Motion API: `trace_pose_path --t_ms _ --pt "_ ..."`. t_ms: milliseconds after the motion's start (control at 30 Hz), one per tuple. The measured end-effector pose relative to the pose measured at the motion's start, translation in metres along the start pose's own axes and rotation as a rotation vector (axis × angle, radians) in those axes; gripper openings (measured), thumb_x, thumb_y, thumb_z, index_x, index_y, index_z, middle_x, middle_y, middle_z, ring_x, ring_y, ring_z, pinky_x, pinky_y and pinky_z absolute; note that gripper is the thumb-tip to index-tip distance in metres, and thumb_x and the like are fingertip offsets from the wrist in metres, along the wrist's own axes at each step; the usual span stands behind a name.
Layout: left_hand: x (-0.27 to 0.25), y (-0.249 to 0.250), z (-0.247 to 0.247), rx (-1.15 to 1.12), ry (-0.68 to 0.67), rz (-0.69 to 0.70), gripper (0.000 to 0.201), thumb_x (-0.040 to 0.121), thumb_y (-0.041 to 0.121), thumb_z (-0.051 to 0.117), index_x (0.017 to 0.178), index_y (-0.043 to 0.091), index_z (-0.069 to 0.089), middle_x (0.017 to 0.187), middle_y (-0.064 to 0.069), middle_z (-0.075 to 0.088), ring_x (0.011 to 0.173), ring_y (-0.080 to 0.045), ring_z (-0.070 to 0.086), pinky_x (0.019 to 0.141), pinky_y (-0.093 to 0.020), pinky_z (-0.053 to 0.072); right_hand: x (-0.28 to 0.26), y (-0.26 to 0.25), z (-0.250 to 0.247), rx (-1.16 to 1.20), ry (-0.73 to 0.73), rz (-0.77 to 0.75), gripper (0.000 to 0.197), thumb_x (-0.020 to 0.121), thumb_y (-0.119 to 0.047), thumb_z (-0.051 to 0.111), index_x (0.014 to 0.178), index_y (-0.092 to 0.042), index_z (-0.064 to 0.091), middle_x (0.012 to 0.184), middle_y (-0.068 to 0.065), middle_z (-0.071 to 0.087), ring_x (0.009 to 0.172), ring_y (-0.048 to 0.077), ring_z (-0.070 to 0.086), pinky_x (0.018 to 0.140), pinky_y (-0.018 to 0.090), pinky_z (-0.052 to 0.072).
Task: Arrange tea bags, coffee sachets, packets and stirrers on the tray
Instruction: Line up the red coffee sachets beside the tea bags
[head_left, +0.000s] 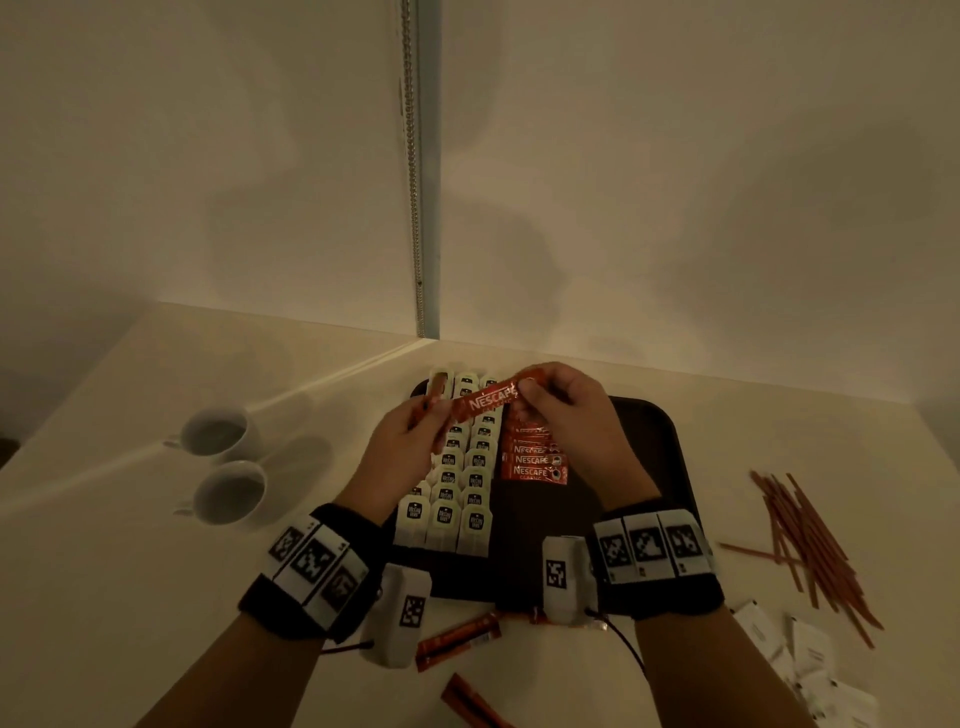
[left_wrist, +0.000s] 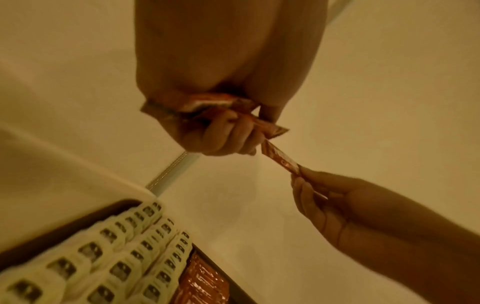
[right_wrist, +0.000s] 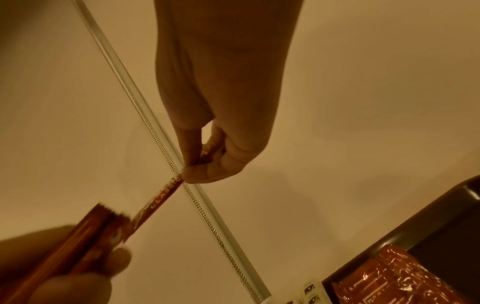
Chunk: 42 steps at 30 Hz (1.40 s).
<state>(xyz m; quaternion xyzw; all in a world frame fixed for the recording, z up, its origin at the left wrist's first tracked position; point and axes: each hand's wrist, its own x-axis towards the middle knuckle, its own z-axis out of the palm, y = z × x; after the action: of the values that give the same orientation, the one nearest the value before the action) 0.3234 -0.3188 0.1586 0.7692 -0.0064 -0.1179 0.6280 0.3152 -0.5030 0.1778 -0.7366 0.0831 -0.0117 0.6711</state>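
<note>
The tray (head_left: 654, 431) lies on the table (head_left: 156, 571) in front of the person and is dark. On its left part the tea bags (head_left: 460, 499) stand in three neat rows, and just beside them, to the right, the laid sachets (head_left: 532, 460) make a short column. The right part of the tray is bare. To the right of the tray, on the table, lie the stirrers (head_left: 810, 545) in a loose heap and the white packets (head_left: 810, 660) near the edge. Some loose sachets (head_left: 457, 639) wait on the table below the tray, and two cups (head_left: 223, 462) stand to the left.

Above the tray both hands hold one sachet (head_left: 485, 400) by its ends. The left hand (head_left: 410, 441) also grips a small bundle of sachets, with its fingers curled round them. The right hand (head_left: 566, 410) pinches the other end between thumb and finger.

The step in hand seems to be adding this sachet to the column. To do it well, the person should let the left hand release this one only, keep the label up and the same way round as the others, and lay it at the far end of the column, parallel, with the edges in line, without pushing the tea bags
</note>
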Motion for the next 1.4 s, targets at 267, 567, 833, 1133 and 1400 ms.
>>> trace_pose_path --t_ms 267,567,833,1133,1400 --pt "-0.004 0.009 -0.005 -0.530 -0.143 -0.204 0.049 0.057 0.045 0.073 0.090 0.014 0.055 0.056 0.004 0.034 0.035 -0.004 0.025 0.033 -0.016 0.021 -0.015 0.003 0.000 0.136 -0.034 0.006 0.016 0.092 -0.006 0.053 0.098 -0.014 0.066 0.093 0.009 0.065 0.076 0.012 0.064 0.075 0.024 0.053" --pt "-0.002 0.019 0.006 -0.125 0.158 0.109 0.007 0.077 0.021 0.076 0.075 0.019 0.069 0.060 0.004 0.066 0.040 -0.007 0.050 0.043 -0.019 0.041 -0.021 0.007 0.008 0.128 -0.057 -0.047 0.014 0.087 -0.004 0.060 0.100 -0.008 0.064 0.089 0.010 0.067 0.075 0.013 0.065 0.073 0.024 0.056" --pt "-0.001 0.024 0.007 -0.001 0.218 0.167 0.011 0.076 0.023 0.078 0.079 0.016 0.069 0.066 0.003 0.066 0.040 0.000 0.053 0.044 -0.011 0.042 -0.021 0.019 0.014 0.350 -0.077 0.112 0.017 0.088 -0.005 0.056 0.104 -0.008 0.063 0.093 0.008 0.065 0.074 0.008 0.065 0.068 0.018 0.054" --pt "-0.002 0.017 0.010 -0.028 0.184 0.101 0.006 0.080 0.026 0.073 0.078 0.022 0.069 0.072 0.000 0.072 0.041 -0.008 0.054 0.051 -0.023 0.050 -0.019 0.019 0.007 0.506 -0.083 0.152 0.022 0.092 0.000 0.048 0.107 -0.004 0.063 0.100 0.007 0.067 0.086 0.014 0.069 0.075 0.019 0.056" --pt "0.006 0.007 0.001 -0.366 0.145 -0.171 0.012 0.089 0.023 0.063 0.085 0.012 0.060 0.053 0.002 0.043 0.035 -0.008 0.033 0.034 -0.018 0.028 -0.007 0.029 -0.020 -0.114 0.046 -0.008 0.016 0.087 -0.010 0.061 0.089 -0.026 0.064 0.098 -0.001 0.068 0.092 0.019 0.065 0.079 0.032 0.056"
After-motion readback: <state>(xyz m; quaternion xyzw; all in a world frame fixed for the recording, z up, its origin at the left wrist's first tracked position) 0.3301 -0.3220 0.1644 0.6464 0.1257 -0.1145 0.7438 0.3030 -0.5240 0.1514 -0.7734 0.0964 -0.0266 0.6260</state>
